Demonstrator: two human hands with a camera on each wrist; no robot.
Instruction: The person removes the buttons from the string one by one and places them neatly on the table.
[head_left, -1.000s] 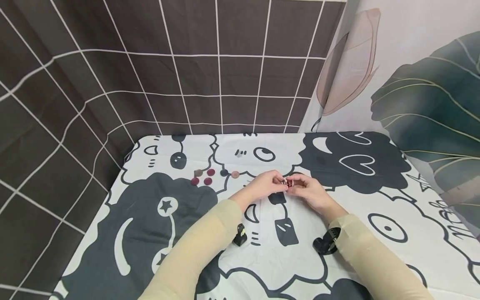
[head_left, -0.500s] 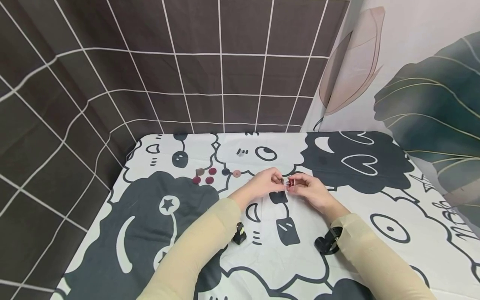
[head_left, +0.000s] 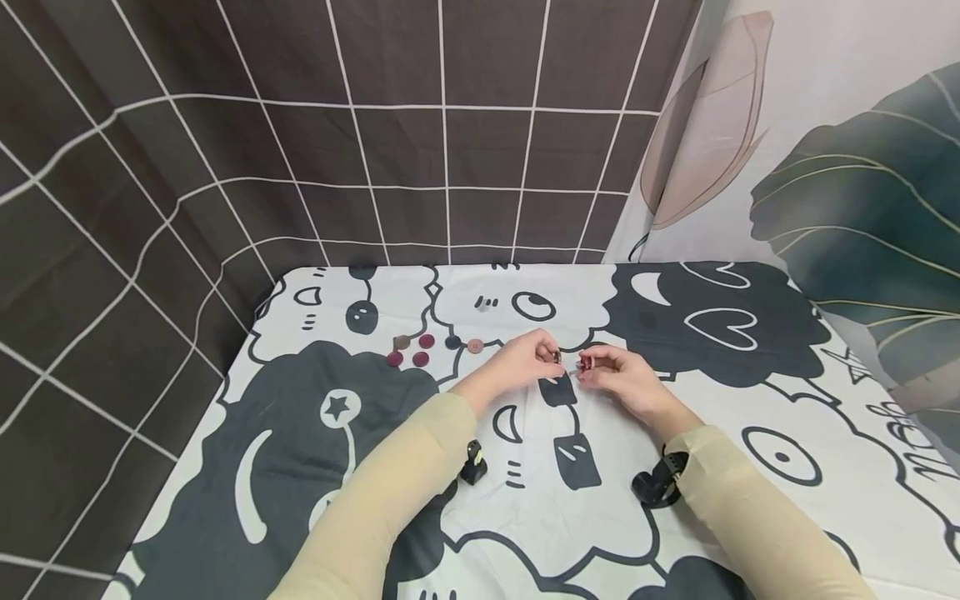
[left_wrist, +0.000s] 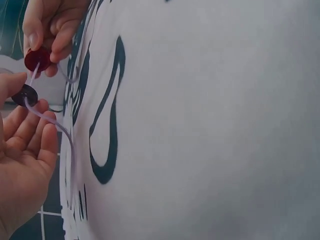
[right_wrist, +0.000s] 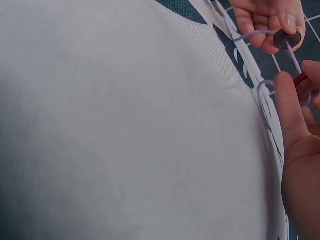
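My left hand (head_left: 528, 360) pinches a dark brown button (left_wrist: 25, 95) between thumb and fingers. Facing it, my right hand (head_left: 621, 379) pinches a red button (left_wrist: 38, 59); in the head view red shows at its fingertips. A thin pale purple cord (left_wrist: 61, 128) passes through the dark button and runs straight across the small gap to the red one. Its loose end trails down from the left hand's side, and another stretch of cord (right_wrist: 261, 97) loops beside the right hand. Both hands are held close together over the patterned cloth.
Left of the hands, several loose buttons lie on the black-and-white cloth (head_left: 525, 517): a brown button (head_left: 402, 342), red ones such as one red button (head_left: 421, 359), a dark button (head_left: 452, 342) and a pink button (head_left: 475, 346). A dark checked curtain (head_left: 390, 150) hangs behind.
The hands, touching at first, have drawn a little apart, the left one moving left with the dark button. A gap with cord now shows between them. The loose buttons stay in place.
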